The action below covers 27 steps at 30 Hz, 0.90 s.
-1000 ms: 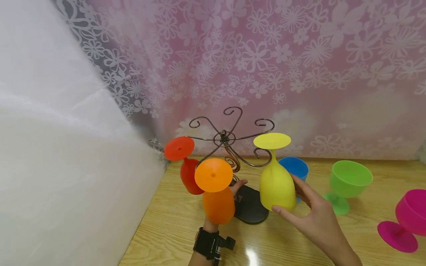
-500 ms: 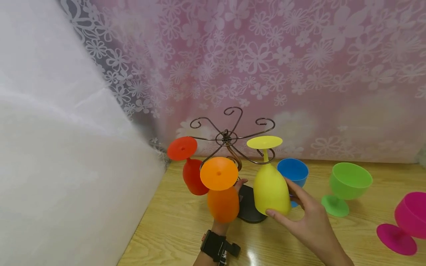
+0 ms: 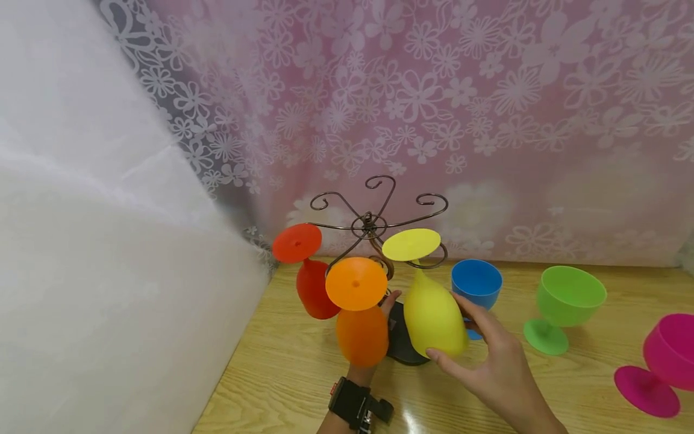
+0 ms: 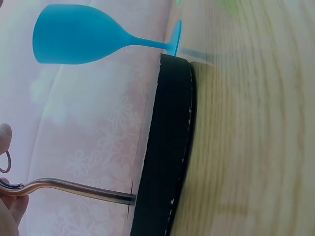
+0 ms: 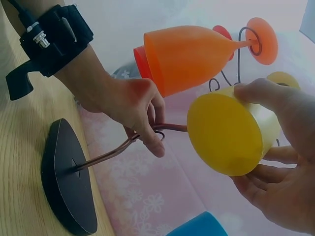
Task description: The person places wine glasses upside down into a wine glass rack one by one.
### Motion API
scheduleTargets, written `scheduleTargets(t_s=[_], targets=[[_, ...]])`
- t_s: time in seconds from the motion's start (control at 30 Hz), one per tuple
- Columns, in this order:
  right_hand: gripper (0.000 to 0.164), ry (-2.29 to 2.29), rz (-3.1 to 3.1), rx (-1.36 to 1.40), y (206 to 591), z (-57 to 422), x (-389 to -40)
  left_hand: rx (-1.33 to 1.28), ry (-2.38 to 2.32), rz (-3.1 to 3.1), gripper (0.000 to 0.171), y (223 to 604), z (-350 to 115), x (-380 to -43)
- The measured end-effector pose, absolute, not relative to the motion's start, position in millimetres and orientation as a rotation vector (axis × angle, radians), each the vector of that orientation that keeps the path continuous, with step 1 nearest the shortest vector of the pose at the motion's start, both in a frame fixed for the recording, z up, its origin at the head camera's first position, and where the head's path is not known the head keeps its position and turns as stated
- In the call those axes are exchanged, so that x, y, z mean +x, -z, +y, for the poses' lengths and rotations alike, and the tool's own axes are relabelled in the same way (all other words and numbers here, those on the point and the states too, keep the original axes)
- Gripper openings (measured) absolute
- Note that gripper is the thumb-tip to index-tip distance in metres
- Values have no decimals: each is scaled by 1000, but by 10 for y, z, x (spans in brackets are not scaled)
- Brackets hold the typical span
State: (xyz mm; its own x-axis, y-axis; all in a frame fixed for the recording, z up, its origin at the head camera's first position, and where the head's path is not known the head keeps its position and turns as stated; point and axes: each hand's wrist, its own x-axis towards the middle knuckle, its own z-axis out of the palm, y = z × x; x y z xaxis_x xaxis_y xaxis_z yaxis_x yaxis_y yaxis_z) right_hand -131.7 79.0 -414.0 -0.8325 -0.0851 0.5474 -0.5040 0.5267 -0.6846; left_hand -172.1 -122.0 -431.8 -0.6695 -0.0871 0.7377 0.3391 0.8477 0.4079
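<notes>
My right hand [image 3: 496, 361] holds a yellow plastic goblet [image 3: 436, 316] upside down by its bowl. The goblet leans left, and its foot overlaps a curled arm of the metal glass rack [image 3: 368, 226] in the head view; whether its stem sits in the curl is unclear. My left hand [image 5: 130, 105] grips the rack's bronze pole [image 5: 106, 157] above the black base [image 5: 69, 184]. An orange goblet [image 3: 362, 337] hangs upside down from the rack in front of that hand, partly hiding it. Behind it hangs a red goblet [image 3: 314, 292].
Upright on the wooden table [image 3: 260, 374] to the right stand a blue goblet [image 3: 477, 280], a green goblet [image 3: 569, 295] and a pink goblet [image 3: 675, 352]. A floral curtain [image 3: 488, 120] hangs behind, with a white wall [image 3: 108, 271] at left.
My right hand has carried the yellow goblet leftward and slightly down, and the goblet now tilts more. The rack has shifted slightly right in view. My left hand still grips the pole.
</notes>
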Motion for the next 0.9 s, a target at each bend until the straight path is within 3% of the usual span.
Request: scheduleTargets(t_s=[0.17, 0.4, 0.53, 0.67, 0.9], targets=[[109, -1276, -2265, 539, 4142, 788, -1318, -94, 931, -2136, 49, 4320, -1198, -1760], [107, -1353, -2256, 541, 4120, 803, -1326, 23, 482, -2112, 60, 4398, -1172, -1799], [106, -1368, -2268, 514, 4128, 806, -1341, 57, 902, -2021, 66, 4360, -1124, -1801], [107, -1372, -2265, 508, 4155, 801, -1362, -64, 1365, -1897, 51, 4380, -1125, -1889], [101, -1404, -2279, 517, 4215, 768, -1404, -104, 1605, -1839, 53, 4575, -1131, -2089]])
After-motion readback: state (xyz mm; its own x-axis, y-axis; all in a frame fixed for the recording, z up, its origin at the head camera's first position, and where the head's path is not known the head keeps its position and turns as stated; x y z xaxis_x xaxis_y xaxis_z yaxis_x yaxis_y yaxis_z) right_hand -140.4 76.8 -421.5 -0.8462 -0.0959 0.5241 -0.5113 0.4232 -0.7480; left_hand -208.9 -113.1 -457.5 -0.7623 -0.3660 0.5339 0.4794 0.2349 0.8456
